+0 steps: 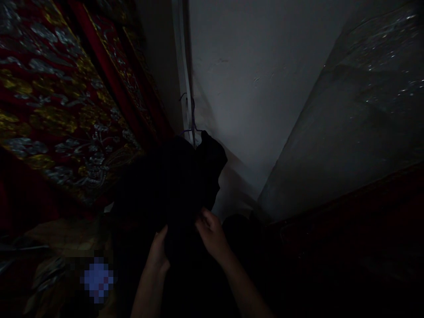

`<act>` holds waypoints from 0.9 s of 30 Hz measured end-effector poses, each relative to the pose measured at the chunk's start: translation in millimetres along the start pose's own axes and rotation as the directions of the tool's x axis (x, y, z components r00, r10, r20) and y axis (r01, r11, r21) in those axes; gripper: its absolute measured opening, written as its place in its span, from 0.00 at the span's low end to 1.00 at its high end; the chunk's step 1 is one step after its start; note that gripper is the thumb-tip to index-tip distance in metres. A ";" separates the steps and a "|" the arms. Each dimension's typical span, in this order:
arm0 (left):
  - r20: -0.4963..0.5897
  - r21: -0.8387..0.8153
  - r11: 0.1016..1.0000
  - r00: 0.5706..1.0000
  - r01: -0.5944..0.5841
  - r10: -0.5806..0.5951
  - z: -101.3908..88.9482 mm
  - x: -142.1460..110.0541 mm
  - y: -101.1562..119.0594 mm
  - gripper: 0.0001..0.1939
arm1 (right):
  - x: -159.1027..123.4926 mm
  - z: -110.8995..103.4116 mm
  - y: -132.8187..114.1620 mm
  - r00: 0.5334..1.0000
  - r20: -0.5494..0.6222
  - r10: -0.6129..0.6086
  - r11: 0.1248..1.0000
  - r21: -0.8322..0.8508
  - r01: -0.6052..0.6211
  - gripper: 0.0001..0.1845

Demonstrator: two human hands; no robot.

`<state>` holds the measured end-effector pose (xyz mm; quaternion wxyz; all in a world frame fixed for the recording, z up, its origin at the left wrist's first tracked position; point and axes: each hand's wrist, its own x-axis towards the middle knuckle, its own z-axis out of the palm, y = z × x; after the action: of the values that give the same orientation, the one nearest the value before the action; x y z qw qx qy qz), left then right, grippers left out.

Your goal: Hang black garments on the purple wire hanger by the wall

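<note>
A black garment (179, 176) hangs on a thin purple hanger (192, 119) against a pale wall, in very dim light. My left hand (158, 251) presses on the lower part of the dark cloth, fingers partly hidden in it. My right hand (211, 233) is closed in a pinch on the garment's lower edge. Both forearms reach up from the bottom of the view.
A red cloth with gold and silver embroidery (62, 101) hangs at the left. A white pipe or cord (183, 66) runs down the wall corner. A grey glittery sheet (357, 115) slopes at the right over dark furniture (347, 238).
</note>
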<state>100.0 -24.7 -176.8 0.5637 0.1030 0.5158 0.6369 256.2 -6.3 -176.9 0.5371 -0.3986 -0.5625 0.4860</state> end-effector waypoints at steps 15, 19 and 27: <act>0.411 0.335 0.731 0.790 -0.595 0.455 15.1 -9.0 -67.2 0.13 | -6.8 -4.2 -7.2 0.958 0.128 0.256 0.957 0.107 -0.270 0.19; 0.479 0.350 0.637 0.715 -0.687 0.509 28.6 -9.9 -70.3 0.07 | 25.4 -17.4 -40.4 0.969 0.091 0.230 0.965 0.105 -0.239 0.18; 0.624 0.425 0.499 0.644 -0.755 0.443 43.4 15.0 -69.0 0.04 | 119.2 -25.1 -137.7 0.975 -0.221 -0.028 0.961 0.262 0.087 0.13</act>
<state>167.9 -0.4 -217.5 0.3228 0.6101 0.4914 0.5311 278.7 83.6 -18.1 0.6578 -0.3554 -0.4411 0.4964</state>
